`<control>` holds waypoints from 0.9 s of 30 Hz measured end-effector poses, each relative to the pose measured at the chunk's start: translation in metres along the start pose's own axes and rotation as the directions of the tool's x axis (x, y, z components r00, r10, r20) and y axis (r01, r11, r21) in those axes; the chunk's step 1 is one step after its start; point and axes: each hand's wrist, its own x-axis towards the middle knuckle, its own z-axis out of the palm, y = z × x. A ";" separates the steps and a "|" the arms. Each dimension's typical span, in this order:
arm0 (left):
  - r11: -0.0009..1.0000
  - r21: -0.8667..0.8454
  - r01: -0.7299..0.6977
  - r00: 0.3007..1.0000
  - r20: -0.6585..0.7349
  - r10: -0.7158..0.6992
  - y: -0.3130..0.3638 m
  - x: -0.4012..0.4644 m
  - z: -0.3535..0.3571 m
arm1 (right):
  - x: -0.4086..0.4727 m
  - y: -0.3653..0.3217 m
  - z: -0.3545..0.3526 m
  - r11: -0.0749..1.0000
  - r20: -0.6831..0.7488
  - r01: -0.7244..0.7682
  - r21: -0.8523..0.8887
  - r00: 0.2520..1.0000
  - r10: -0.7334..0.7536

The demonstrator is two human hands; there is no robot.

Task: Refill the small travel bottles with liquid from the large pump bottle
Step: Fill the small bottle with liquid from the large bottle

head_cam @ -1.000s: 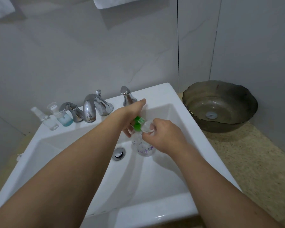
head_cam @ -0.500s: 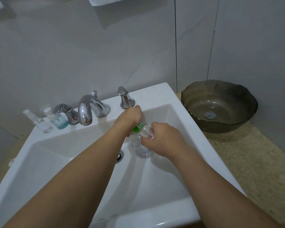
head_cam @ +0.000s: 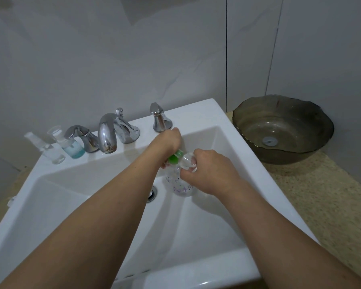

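Note:
Over the white sink (head_cam: 198,113) I hold the large clear pump bottle (head_cam: 180,185), which has purple print and a green pump head (head_cam: 174,158). My left hand (head_cam: 168,142) presses down on the green pump head. My right hand (head_cam: 206,170) grips a small clear travel bottle (head_cam: 187,160) right at the pump's spout; my fingers hide most of it. Two more small bottles stand on the sink's back left ledge: a clear one (head_cam: 50,152) and one with blue liquid (head_cam: 72,147).
A chrome faucet (head_cam: 111,132) with two handles (head_cam: 82,136) (head_cam: 159,119) sits on the back ledge. The drain (head_cam: 152,193) lies under my left forearm. A dark glass basin (head_cam: 282,128) rests on the speckled counter (head_cam: 321,195) at right. Grey tiled wall behind.
My left hand has curled down from outstretched fingers onto the green pump head. The right hand and small bottle stay at the spout. The view has tilted slightly.

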 end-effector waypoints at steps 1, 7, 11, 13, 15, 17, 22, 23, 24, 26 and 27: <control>1.000 -0.006 0.000 1.000 0.022 0.000 0.001 -0.001 -0.002 | 0.001 0.000 0.000 1.000 0.001 0.001 0.007 1.000 -0.001; 0.994 0.029 0.109 0.950 0.292 -0.113 0.005 -0.002 -0.021 | -0.001 -0.001 -0.002 0.997 -0.052 0.010 0.080 0.999 -0.006; 0.992 -0.009 0.123 0.961 0.252 -0.117 0.004 0.003 -0.018 | -0.001 0.000 -0.003 0.995 -0.065 0.011 0.100 0.998 -0.005; 0.995 0.000 0.104 0.975 0.200 -0.102 0.003 0.004 -0.015 | -0.001 0.000 -0.003 0.995 -0.062 0.006 0.100 0.998 0.000; 0.996 0.014 0.084 0.984 0.159 -0.085 0.003 0.002 -0.013 | -0.001 0.000 -0.003 0.995 -0.058 0.003 0.099 0.998 0.003; 0.998 0.025 0.055 0.992 0.112 -0.057 0.003 0.001 -0.009 | -0.001 0.000 -0.003 0.996 -0.047 -0.004 0.090 0.999 0.008; 0.998 0.030 -0.046 0.999 -0.026 0.046 0.001 0.002 0.003 | 0.002 0.000 -0.001 0.999 0.001 -0.017 0.045 1.000 0.017; 0.998 0.029 -0.055 0.998 -0.035 0.056 0.000 0.002 0.003 | 0.002 0.001 -0.001 0.999 0.000 -0.018 0.042 1.000 0.018; 0.997 0.035 -0.064 0.997 -0.038 0.065 -0.001 0.004 0.003 | 0.002 0.000 -0.001 0.999 0.001 -0.019 0.038 1.000 0.019; 0.996 0.049 -0.070 0.997 -0.038 0.072 -0.002 0.006 0.003 | 0.002 0.000 0.000 0.999 0.008 -0.021 0.029 1.000 0.020; 0.996 0.054 -0.067 0.997 -0.035 0.069 -0.002 0.006 0.003 | 0.002 0.001 0.000 0.999 0.008 -0.021 0.027 1.000 0.020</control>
